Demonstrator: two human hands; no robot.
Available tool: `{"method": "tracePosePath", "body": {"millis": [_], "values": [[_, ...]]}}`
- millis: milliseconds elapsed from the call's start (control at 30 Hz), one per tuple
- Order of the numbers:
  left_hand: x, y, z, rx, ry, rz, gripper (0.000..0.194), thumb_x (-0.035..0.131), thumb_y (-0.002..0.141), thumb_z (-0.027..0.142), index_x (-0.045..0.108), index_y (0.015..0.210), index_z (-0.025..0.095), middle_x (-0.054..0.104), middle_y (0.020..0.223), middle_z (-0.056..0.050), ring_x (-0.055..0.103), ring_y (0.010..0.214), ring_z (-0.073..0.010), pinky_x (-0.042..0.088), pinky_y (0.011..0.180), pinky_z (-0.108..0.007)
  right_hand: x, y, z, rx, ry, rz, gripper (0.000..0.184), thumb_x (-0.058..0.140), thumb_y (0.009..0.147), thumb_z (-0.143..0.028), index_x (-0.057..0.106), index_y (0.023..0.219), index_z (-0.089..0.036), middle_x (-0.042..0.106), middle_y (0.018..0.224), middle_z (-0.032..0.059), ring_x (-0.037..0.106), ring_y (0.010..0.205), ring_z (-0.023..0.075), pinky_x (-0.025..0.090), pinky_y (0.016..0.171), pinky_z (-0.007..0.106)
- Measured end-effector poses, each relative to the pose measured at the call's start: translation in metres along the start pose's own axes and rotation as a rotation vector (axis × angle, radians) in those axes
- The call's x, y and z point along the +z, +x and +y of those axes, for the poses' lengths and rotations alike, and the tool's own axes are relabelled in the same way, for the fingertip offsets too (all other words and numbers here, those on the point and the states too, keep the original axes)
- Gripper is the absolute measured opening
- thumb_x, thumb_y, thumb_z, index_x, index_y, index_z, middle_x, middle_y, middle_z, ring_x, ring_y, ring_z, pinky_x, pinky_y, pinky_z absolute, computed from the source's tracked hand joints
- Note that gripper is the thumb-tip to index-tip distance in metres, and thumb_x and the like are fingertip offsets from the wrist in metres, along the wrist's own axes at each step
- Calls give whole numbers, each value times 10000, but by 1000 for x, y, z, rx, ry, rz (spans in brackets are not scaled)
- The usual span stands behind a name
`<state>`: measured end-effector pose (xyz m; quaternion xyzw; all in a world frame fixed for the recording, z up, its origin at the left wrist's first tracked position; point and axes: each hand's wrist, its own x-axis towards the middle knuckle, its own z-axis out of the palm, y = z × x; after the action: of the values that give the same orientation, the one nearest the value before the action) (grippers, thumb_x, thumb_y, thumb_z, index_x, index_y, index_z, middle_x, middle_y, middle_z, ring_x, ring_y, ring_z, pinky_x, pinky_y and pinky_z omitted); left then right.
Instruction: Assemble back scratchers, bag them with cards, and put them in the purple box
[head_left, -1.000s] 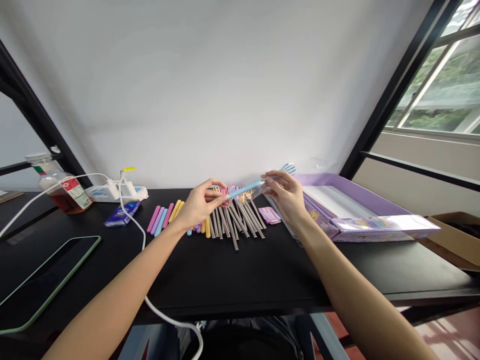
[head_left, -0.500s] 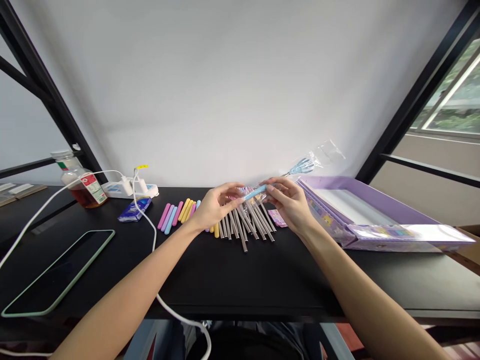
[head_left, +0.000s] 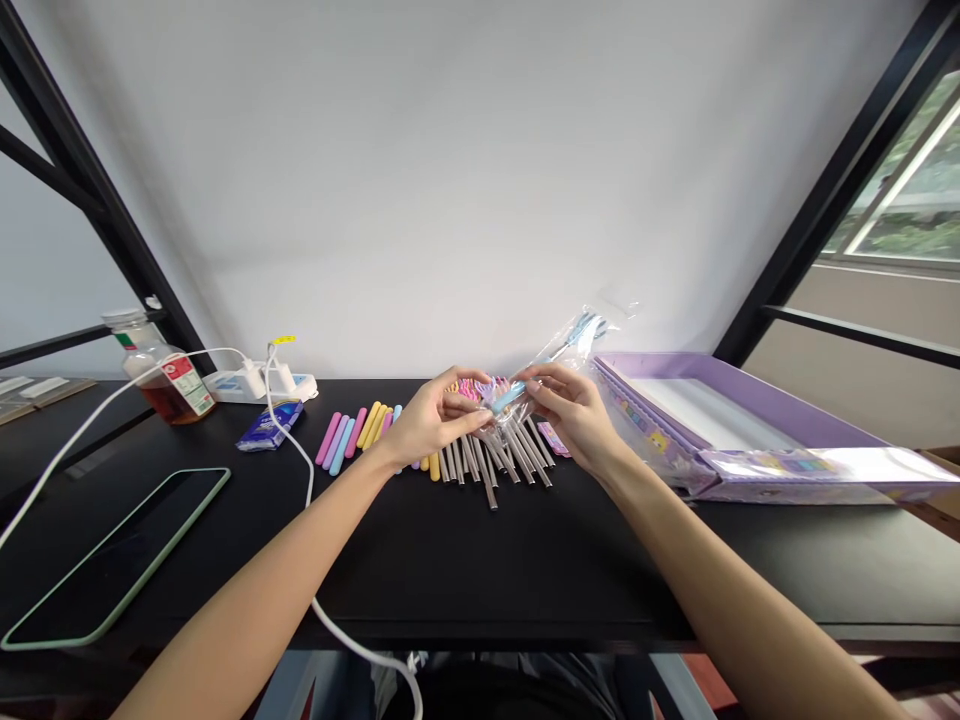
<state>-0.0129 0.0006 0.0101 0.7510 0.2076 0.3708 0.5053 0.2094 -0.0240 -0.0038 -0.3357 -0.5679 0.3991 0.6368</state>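
Observation:
Both my hands hold a light-blue back scratcher (head_left: 510,397) in a clear plastic sleeve (head_left: 559,350). Its claw-shaped head (head_left: 589,328) points up and away to the right. My left hand (head_left: 429,420) pinches the handle end between thumb and fingers. Farther up the handle, my right hand (head_left: 571,408) is closed on the sleeve and handle. Below and behind them on the table lie several metal rods (head_left: 491,460) with coloured tops, partly hidden by my hands. A row of pink, purple, blue and yellow handles (head_left: 341,445) lies beside my left hand.
To the right stands an open purple box (head_left: 787,400). A small pink card pack (head_left: 553,438) lies near it. On the left are a phone (head_left: 120,555), a blue packet (head_left: 270,425), a power strip (head_left: 300,388), a bottle (head_left: 172,380) and a white cable (head_left: 300,450) crossing the table.
The back scratcher's head has tilted down and shifted left, with the sleeve now stretched along its rod. My hands stay close together, and the handle end is slightly lower.

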Motion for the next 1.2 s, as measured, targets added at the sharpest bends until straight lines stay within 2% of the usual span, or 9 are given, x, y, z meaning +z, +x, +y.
{"method": "tracePosePath", "body": {"millis": [100,233,367,500,633,733,833,933,1200], "values": [[-4,-3,7,32,-23,-138,397,656,908,324,587,1282,208,723,1155,-116,679,1139,-253,562,964,-413,-5,1,-3,77,96,24,211,825,747,-364,720,850,-212,680,844,23,618,704,134,548,666,284],[-3,-3,6,50,99,-193,543,848,723,289,676,1232,207,713,1189,-109,669,1136,-270,540,1007,-446,-7,1,-3,156,107,-32,199,799,765,-357,718,863,-204,670,839,32,605,702,137,539,670,294],[3,0,-1,62,193,-23,385,869,700,359,738,1018,188,740,998,-67,700,923,-208,570,903,-383,-5,0,0,174,89,-69,208,804,758,-359,716,869,-207,672,853,36,616,741,150,541,686,297],[8,2,-8,25,209,101,324,815,762,407,600,768,164,641,812,-8,654,712,-128,564,709,-276,-1,-3,0,147,37,-99,217,822,747,-372,719,856,-215,678,882,36,606,736,146,542,674,290],[10,3,-12,-61,55,56,396,812,763,380,501,927,199,581,853,18,665,686,-126,587,658,-286,5,-6,-3,127,-36,-200,229,797,789,-395,723,900,-209,676,935,41,609,781,143,541,690,279],[9,2,-10,-111,11,-31,448,788,787,363,452,1054,233,582,825,29,683,711,-154,591,655,-307,5,-5,-3,93,-71,-223,374,780,814,-409,681,1133,-242,677,982,43,629,805,156,555,681,291],[7,-1,-5,-111,129,-139,433,776,799,319,463,1086,238,554,734,58,619,633,-113,528,627,-253,-3,1,-1,52,-53,27,469,755,826,-467,605,1235,-294,681,995,28,630,763,148,556,624,284],[10,-4,-1,-79,157,-278,436,761,815,305,462,1127,242,590,725,50,609,651,-114,494,644,-247,-15,7,1,44,-27,214,432,794,777,-476,626,1122,-280,691,916,9,608,677,122,535,602,268],[32,-7,-6,139,568,-227,289,682,890,357,563,1135,260,629,972,-19,631,867,-174,522,775,-328,-25,5,5,126,-205,-66,404,771,810,-408,629,1141,-224,504,659,-60,507,556,97,515,579,272]]}}
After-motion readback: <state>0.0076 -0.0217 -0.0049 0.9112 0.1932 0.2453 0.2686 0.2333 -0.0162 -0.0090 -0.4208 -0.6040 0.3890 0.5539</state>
